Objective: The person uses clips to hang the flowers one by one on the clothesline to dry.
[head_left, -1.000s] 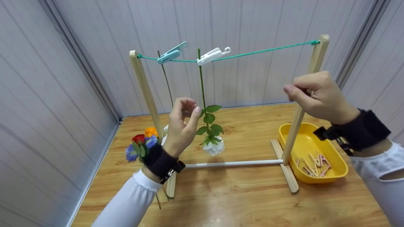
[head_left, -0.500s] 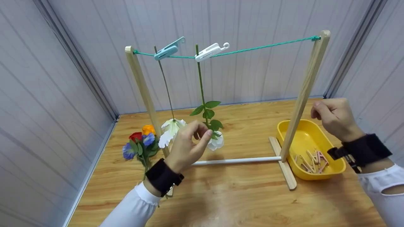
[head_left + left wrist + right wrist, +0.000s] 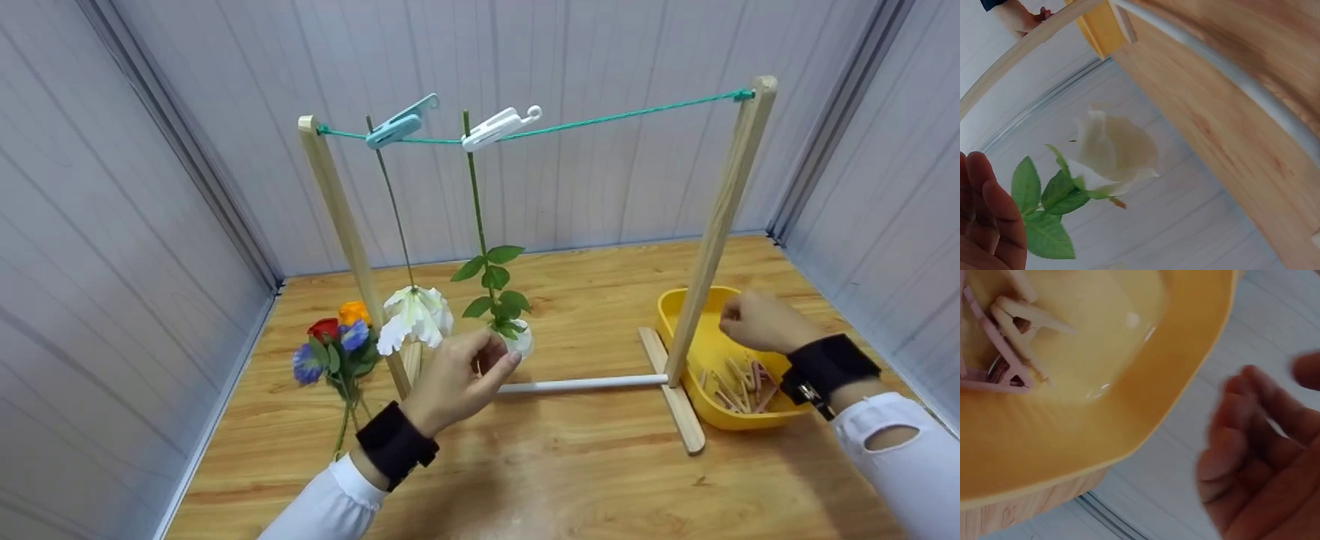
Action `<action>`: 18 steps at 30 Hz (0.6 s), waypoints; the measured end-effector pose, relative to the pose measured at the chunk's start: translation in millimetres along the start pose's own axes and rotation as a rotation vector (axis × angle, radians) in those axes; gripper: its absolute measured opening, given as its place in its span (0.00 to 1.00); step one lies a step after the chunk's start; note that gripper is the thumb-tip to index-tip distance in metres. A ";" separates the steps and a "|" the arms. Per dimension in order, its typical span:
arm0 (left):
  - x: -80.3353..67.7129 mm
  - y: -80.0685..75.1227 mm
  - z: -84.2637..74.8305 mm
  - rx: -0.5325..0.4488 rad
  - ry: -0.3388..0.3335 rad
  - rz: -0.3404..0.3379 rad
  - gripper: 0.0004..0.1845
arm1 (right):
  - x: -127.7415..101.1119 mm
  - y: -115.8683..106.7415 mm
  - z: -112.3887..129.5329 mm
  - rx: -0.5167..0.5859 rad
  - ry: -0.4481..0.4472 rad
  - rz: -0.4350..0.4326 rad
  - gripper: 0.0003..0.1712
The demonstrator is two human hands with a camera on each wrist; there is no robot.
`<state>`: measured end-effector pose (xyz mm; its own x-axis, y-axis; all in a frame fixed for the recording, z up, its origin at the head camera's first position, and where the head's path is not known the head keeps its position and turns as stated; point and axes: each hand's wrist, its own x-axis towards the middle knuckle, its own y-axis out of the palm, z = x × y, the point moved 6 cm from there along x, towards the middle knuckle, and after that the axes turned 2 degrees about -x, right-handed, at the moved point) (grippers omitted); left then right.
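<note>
A white rose [image 3: 1120, 152] hangs head-down on a leafy green stem [image 3: 475, 195], pinned to the green line [image 3: 622, 114] by a white clothespin [image 3: 495, 129]. To its left a white ruffled flower [image 3: 416, 319] hangs from a light-blue clothespin [image 3: 395, 130]. My left hand [image 3: 465, 375] floats just in front of the rose with fingers loosely curled, holding nothing. Over the yellow tub [image 3: 679, 301] is my right hand [image 3: 765, 321], blurred, its fingers loosely bent and nothing in them. Pink and cream clothespins [image 3: 1022, 326] lie in the tub below it.
A wooden post [image 3: 337, 217] on the left and another post [image 3: 724, 217] on the right carry the line. A white bar [image 3: 585, 384] joins their feet. Red, orange and blue flowers [image 3: 324, 352] lie on the table [image 3: 585, 480] at left.
My right hand has come down from beside the right post to above the tub. My left hand has dropped and shifted right, in front of the rose. The view has shifted slightly.
</note>
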<state>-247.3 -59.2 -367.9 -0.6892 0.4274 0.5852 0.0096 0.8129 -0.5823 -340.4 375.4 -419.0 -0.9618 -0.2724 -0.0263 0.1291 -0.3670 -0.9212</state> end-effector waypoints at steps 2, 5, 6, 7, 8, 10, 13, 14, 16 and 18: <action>-3.3 5.7 3.5 0.000 -0.008 0.026 0.09 | 5.0 12.0 -5.9 -0.027 -0.003 0.091 0.10; -7.1 13.6 7.6 0.002 -0.020 0.063 0.08 | 10.9 26.2 -12.0 -0.052 -0.015 0.181 0.17; -8.2 15.6 8.7 0.009 -0.024 0.072 0.08 | 12.6 30.1 -12.8 -0.064 -0.022 0.198 0.20; -9.1 17.5 9.6 0.012 -0.030 0.081 0.07 | 14.2 33.5 -13.4 -0.078 -0.020 0.211 0.22; -9.8 19.2 10.1 0.010 -0.037 0.092 0.07 | 15.9 37.1 -14.0 -0.100 -0.023 0.224 0.22; -11.1 22.8 11.2 0.011 -0.052 0.118 0.07 | 18.7 43.0 -14.5 -0.145 -0.018 0.247 0.20; -12.6 27.0 11.3 0.011 -0.070 0.152 0.07 | 22.2 50.6 -16.5 -0.195 0.029 0.292 0.12; -13.0 27.9 11.1 0.012 -0.075 0.161 0.07 | 23.0 52.5 -16.4 -0.207 0.035 0.304 0.09; -13.5 29.7 11.4 0.019 -0.086 0.175 0.07 | 24.6 54.1 -16.4 -0.226 0.053 0.312 0.06; -13.9 30.4 11.2 0.025 -0.088 0.179 0.07 | 25.4 55.4 -16.2 -0.268 0.057 0.314 0.05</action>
<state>-245.5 -44.8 -400.1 -0.7390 0.5267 0.4201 0.1201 0.7166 -0.6871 -361.5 362.5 -477.0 -0.8985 -0.2818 -0.3365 0.3581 -0.0274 -0.9333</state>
